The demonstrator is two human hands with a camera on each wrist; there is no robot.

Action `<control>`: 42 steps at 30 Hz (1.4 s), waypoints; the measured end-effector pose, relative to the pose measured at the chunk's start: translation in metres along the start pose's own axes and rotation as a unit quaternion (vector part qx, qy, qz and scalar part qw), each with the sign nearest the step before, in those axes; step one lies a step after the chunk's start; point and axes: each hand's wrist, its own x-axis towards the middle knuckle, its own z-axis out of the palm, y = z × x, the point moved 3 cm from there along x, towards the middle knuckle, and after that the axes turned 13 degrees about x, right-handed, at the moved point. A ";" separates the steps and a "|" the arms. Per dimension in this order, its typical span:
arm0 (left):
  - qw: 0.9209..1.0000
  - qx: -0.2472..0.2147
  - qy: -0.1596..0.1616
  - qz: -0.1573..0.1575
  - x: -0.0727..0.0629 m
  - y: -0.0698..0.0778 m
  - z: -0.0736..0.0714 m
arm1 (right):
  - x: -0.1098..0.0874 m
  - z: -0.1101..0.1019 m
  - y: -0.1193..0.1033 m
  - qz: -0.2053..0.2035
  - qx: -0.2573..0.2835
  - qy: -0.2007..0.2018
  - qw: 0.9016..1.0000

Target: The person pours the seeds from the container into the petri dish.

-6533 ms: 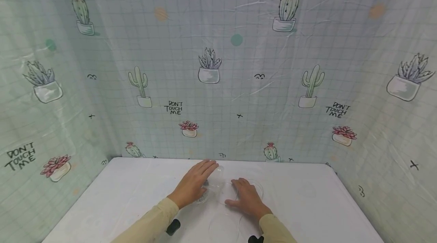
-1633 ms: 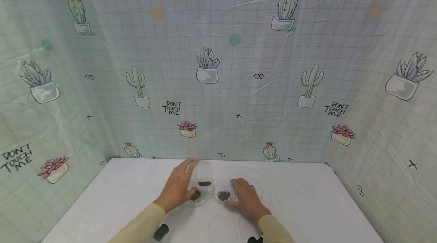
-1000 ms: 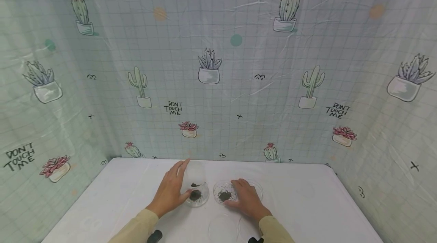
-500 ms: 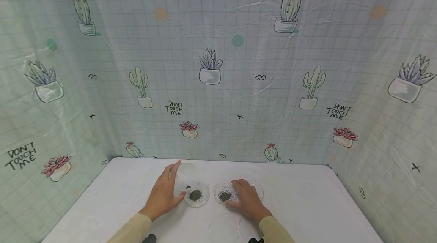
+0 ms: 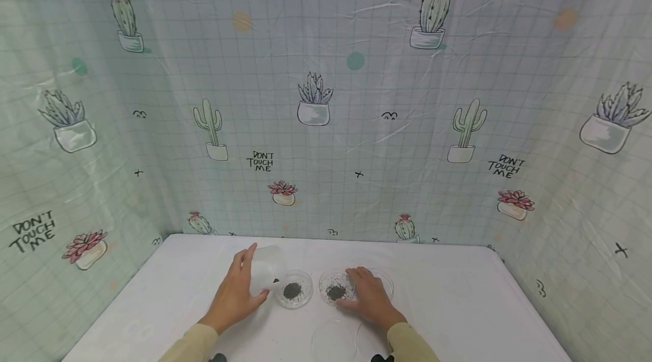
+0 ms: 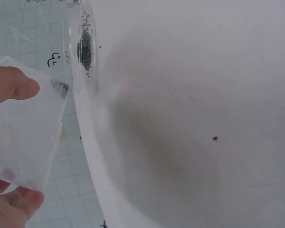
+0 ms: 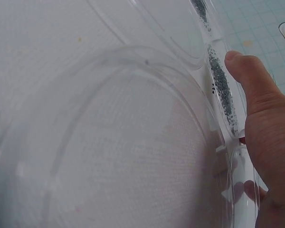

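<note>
My left hand [image 5: 234,296] grips a translucent plastic cup [image 5: 267,266] tilted on its side, fingers on one wall and thumb on the other. A small clump of dark granules [image 6: 60,88] sits in the cup's corner in the left wrist view. Just right of it stands a clear petri dish [image 5: 294,301] with a dark heap of granules [image 5: 292,291] in it. Beside that is another petri dish [image 5: 326,280] holding a similar heap; my right hand [image 5: 370,296] holds its right edge between thumb and fingers.
Behind my right hand lies a clear round dish [image 5: 391,283]. Two more clear round pieces [image 5: 334,345] lie near the front of the white table [image 5: 448,305]. Stray specks [image 6: 215,138] dot the tabletop. A cactus-print curtain [image 5: 336,141] encloses the back and sides.
Granules now lie in both dishes. The left hand has carried the cup leftward, away from over the dishes, and the granules left in it have dwindled. The right hand has stayed in place.
</note>
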 end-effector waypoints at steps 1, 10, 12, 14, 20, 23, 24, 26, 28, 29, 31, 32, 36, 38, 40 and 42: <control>1.000 -0.002 -0.008 -0.005 -0.001 -0.001 0.000 | 0.000 0.000 0.000 -0.001 -0.001 0.000 1.000; 0.996 -0.022 -0.072 -0.051 -0.004 -0.006 0.003 | 0.000 0.000 0.001 -0.005 0.002 0.003 1.000; 0.995 -0.028 -0.076 -0.055 -0.005 -0.008 0.004 | 0.000 0.000 0.002 -0.007 -0.001 0.004 1.000; 0.994 -0.032 -0.082 -0.059 -0.006 -0.010 0.006 | 0.000 0.000 0.002 -0.007 -0.001 0.005 1.000; 0.990 -0.048 -0.106 -0.076 -0.008 -0.015 0.011 | 0.000 0.000 0.002 -0.009 -0.005 0.007 1.000; 0.989 -0.057 -0.109 -0.081 -0.010 -0.017 0.014 | 0.000 0.000 0.002 -0.008 -0.004 0.006 1.000; 0.989 -0.059 -0.110 -0.082 -0.010 -0.017 0.015 | 0.000 0.001 0.002 -0.005 -0.003 0.005 1.000; 0.988 -0.062 -0.113 -0.084 -0.012 -0.019 0.016 | 0.000 0.001 0.002 -0.004 -0.004 0.003 1.000; 0.987 -0.066 -0.118 -0.088 -0.013 -0.020 0.018 | 0.000 0.001 0.001 -0.003 -0.004 0.001 1.000; 0.986 -0.070 -0.122 -0.091 -0.014 -0.020 0.019 | 0.000 0.001 0.001 -0.002 -0.004 0.001 1.000; 0.984 -0.073 -0.132 -0.097 -0.015 -0.021 0.020 | 0.000 0.000 0.001 0.001 -0.004 -0.001 1.000; 0.982 -0.077 -0.137 -0.101 -0.016 -0.022 0.020 | 0.001 0.000 0.001 0.003 -0.005 -0.001 1.000; 0.977 -0.084 -0.161 -0.116 -0.018 -0.025 0.022 | 0.001 0.001 0.002 0.006 -0.007 -0.004 1.000; 0.974 -0.087 -0.171 -0.118 -0.019 -0.026 0.022 | 0.001 0.001 0.002 0.008 -0.006 -0.005 1.000; 0.973 -0.090 -0.179 -0.117 -0.020 -0.027 0.021 | 0.002 0.001 0.002 0.011 -0.004 -0.007 1.000; 0.974 -0.092 -0.176 -0.110 -0.019 -0.027 0.020 | 0.002 0.002 0.002 0.013 -0.001 -0.008 1.000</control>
